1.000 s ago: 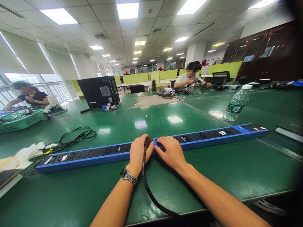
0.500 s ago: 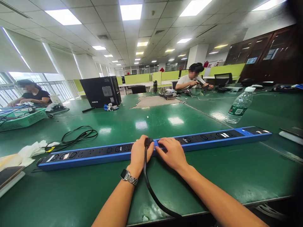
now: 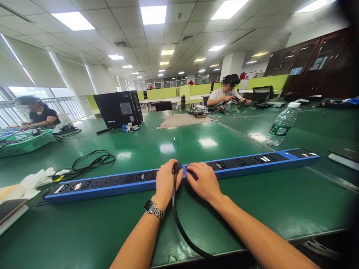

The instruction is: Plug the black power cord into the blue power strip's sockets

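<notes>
A long blue-and-black power strip (image 3: pixel 112 182) lies across the table in front of me, its row of sockets facing up. My left hand (image 3: pixel 166 178), with a watch on its wrist, is closed around a black power plug (image 3: pixel 177 167) at the middle of the strip. From the plug a thick black cable (image 3: pixel 179 224) curves down over the table's near edge. Just to the right, my right hand (image 3: pixel 204 180) grips the strip beside its blue middle section, fingers on top. The plug's prongs are hidden, so how deep it sits cannot be seen.
A water bottle (image 3: pixel 282 125) stands beyond the strip's right end. Coiled black cable (image 3: pixel 94 161) and crumpled tissue (image 3: pixel 36 180) lie at left. Farther back are a computer case (image 3: pixel 117 109), a green basket (image 3: pixel 30 144) and two people seated at the table.
My left hand and the plug have shifted slightly right along the strip. My right hand keeps its place, and the whole view has moved a little.
</notes>
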Tool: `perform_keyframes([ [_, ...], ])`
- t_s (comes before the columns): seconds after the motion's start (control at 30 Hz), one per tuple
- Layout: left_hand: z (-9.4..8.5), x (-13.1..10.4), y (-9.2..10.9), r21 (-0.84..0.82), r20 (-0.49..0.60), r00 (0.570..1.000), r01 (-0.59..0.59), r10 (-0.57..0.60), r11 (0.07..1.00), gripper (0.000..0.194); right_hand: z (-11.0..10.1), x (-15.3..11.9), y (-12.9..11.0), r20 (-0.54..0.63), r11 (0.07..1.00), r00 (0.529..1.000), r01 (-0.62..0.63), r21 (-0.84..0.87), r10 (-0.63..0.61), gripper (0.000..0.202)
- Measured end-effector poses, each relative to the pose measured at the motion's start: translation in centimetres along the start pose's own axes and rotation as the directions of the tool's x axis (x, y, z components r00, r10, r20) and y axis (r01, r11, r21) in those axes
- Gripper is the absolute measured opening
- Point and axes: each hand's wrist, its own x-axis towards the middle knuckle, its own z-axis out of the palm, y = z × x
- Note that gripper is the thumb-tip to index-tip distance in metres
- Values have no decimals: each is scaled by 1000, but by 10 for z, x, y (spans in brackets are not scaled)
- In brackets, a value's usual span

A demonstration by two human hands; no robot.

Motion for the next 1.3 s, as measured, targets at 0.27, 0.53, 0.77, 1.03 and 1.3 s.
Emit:
perform_keyframes([
  [0.27,7,1,7,120,-3,1000,8,-8,993,24,1,2,3,-7,994,999,-47,95,48,20],
  [0.53,7,0,12,222,34,998,39,-48,974,23,-7,11,8,-133,912,954,-205,356,267,29],
  [0.77,13,-11,10,366,44,999,-27,12,930,42,-24,47,-29,418,897,837,-430,103,353,39],
  [1.03,17,-10,6,424,74,997,-60,32,904,51,-62,80,-31,375,900,875,-395,183,307,39],
  [1.3,15,-14,0,365,130,988,-123,80,923,48,-95,61,49,485,899,769,-427,-94,416,37],
])
